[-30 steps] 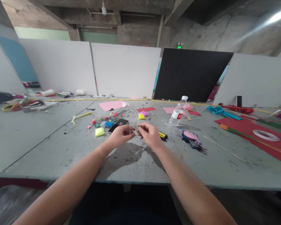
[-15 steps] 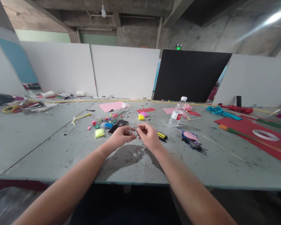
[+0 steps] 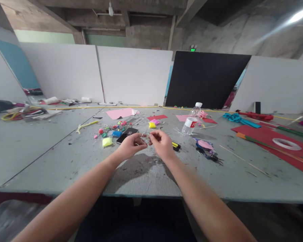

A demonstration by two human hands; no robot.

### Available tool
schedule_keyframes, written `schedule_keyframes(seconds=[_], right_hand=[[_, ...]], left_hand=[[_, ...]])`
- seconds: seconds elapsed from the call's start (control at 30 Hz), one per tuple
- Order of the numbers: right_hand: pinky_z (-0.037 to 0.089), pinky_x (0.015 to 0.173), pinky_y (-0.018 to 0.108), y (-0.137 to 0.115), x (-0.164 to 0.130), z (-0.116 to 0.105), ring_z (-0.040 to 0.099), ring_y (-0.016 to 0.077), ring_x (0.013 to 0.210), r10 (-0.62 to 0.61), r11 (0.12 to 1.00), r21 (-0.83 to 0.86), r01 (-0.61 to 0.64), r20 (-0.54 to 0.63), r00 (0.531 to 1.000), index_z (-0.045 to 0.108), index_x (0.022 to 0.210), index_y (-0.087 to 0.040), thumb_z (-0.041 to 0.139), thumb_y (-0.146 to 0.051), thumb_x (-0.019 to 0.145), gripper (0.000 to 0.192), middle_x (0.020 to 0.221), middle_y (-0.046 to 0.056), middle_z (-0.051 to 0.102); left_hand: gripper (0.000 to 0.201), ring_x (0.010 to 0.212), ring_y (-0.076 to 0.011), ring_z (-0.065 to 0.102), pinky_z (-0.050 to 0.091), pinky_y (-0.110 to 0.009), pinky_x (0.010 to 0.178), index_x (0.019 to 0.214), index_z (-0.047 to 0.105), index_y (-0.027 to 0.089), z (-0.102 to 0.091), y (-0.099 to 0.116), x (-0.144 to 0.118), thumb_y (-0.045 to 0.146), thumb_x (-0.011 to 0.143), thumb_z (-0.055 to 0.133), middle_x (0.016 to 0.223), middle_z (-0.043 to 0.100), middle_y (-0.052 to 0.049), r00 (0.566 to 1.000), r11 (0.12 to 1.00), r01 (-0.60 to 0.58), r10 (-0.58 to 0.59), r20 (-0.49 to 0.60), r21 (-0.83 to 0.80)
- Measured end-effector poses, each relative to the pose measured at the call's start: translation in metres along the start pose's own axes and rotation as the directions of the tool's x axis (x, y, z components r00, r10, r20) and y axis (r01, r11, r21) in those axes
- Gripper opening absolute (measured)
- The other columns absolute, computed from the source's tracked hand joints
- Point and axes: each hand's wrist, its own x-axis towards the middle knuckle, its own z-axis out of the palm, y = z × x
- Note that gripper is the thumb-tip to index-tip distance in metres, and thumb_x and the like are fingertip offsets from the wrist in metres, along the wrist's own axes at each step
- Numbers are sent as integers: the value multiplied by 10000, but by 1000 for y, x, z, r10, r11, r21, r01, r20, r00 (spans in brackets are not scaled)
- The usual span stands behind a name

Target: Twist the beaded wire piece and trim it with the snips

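Above the table my left hand (image 3: pixel 131 146) pinches a thin, shiny bent wire (image 3: pixel 143 135), its thumb and fingers closed. Close beside it, my right hand (image 3: pixel 162 144) is also closed, fingertips together at the wire's right side. The wire's finer shape is too small to make out. A black phone (image 3: pixel 126 134) lies just behind my left hand. Partly hidden by my right hand is a yellow and black utility knife (image 3: pixel 176 146). Packets of yellow clay (image 3: pixel 107 142) and blue clay (image 3: pixel 116 133) sit to the left.
A clear plastic bottle (image 3: pixel 191 121) stands upright at the right. Near it lie dark-handled pliers (image 3: pixel 207 155) and a thin stick (image 3: pixel 242 159). Farther right, a white tape roll (image 3: pixel 286 144) rests on red sheets (image 3: pixel 249 131). Pink paper (image 3: pixel 119 113) lies behind small coloured beads (image 3: pixel 120 127).
My right hand has shifted slightly right and now covers more of the utility knife. The fingertips of both hands have moved a little around the wire. The view has tilted slightly.
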Motion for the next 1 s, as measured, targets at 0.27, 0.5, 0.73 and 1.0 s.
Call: schedule_keyframes(seconds=[0.27, 0.5, 0.73, 1.0], right_hand=[[574, 577, 339, -2, 2, -3, 652, 175, 552, 46, 999, 30, -46, 11, 999, 672, 933, -186, 681, -519, 725, 392, 755, 47, 710], [575, 591, 322, -5, 1, -4, 669, 173, 570, 23, 1000, -23, -21, 77, 997, 710, 948, -193, 657, -480, 758, 348, 773, 46, 742], [590, 617, 346, -7, 0, -4, 678, 182, 599, -10, 999, -42, 15, 100, 995, 692, 954, -201, 635, -470, 788, 320, 838, 68, 742], [578, 614, 328, -6, -3, -4, 667, 164, 607, -72, 997, -28, 75, 105, 992, 658, 977, -208, 615, -436, 825, 278, 820, 42, 700]], left_hand=[[230, 717, -140, 618, 490, -295, 714, 937, 662, 154, -6, -3, 3, 292, 761, 717, 759, 668, -8, 999, 995, -32, 30, 13, 97], [312, 751, -164, 628, 486, -307, 726, 921, 694, 139, -6, 0, 2, 342, 696, 767, 806, 692, -48, 997, 995, 45, -50, 55, 84], [292, 679, -135, 550, 404, -272, 633, 845, 709, 151, -6, 7, -1, 434, 771, 703, 758, 663, -27, 1000, 993, -5, 3, 19, 114], [292, 636, -108, 528, 404, -264, 615, 806, 681, 155, -4, 7, 2, 369, 653, 809, 711, 647, -1, 997, 993, 78, -79, 0, -88]])
